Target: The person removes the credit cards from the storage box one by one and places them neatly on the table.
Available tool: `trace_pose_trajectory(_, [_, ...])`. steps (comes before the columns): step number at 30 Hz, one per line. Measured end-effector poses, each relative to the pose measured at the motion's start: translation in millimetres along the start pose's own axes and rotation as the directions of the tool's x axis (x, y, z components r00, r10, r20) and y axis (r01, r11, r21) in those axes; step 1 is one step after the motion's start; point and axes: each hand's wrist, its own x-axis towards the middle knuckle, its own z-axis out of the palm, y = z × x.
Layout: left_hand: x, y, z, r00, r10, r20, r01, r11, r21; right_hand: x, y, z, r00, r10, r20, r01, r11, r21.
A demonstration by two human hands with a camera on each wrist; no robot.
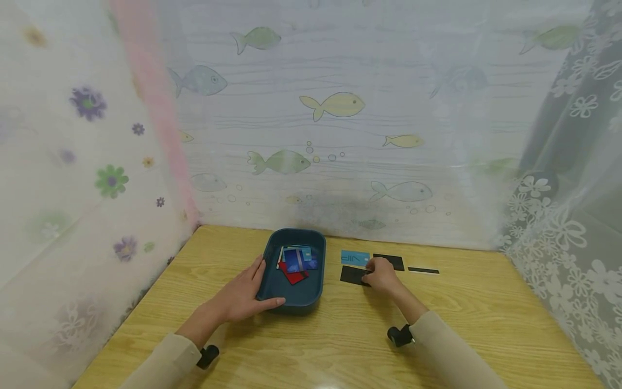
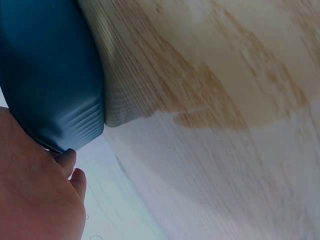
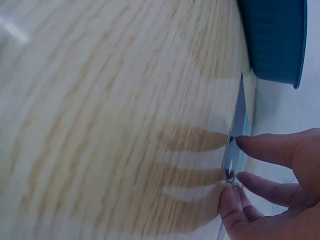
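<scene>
A dark blue plastic basin (image 1: pixel 291 298) stands on the table with several cards in it, among them a blue card (image 1: pixel 293 262) on top and a red card (image 1: pixel 290 275). My left hand (image 1: pixel 241 294) rests along the basin's left side, fingers extended and thumb over the near rim. To the right of the basin, my right hand (image 1: pixel 382 276) pinches the right end of a black card (image 1: pixel 352 275). In the right wrist view that card (image 3: pixel 239 117) lies low against the tabletop, with fingertips at its edge. A light blue card (image 1: pixel 354 257) with lettering lies just behind it.
Another black card (image 1: pixel 397 263) lies behind my right hand, partly covered by it. Farther right is a narrow black-and-white card (image 1: pixel 423 270). A fish-patterned curtain (image 1: pixel 340 162) hangs along the back edge of the wooden table (image 1: pixel 311 351).
</scene>
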Motion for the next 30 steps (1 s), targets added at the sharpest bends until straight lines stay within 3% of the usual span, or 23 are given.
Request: trace_pose_trajectory(30, [1.5,-1.7,0.3,1.000,-0.011,0.015,0.011,1.000,0.005,3.6,-1.1,-0.2,1.000,-0.026,0.015,0.026,1.000,-0.003])
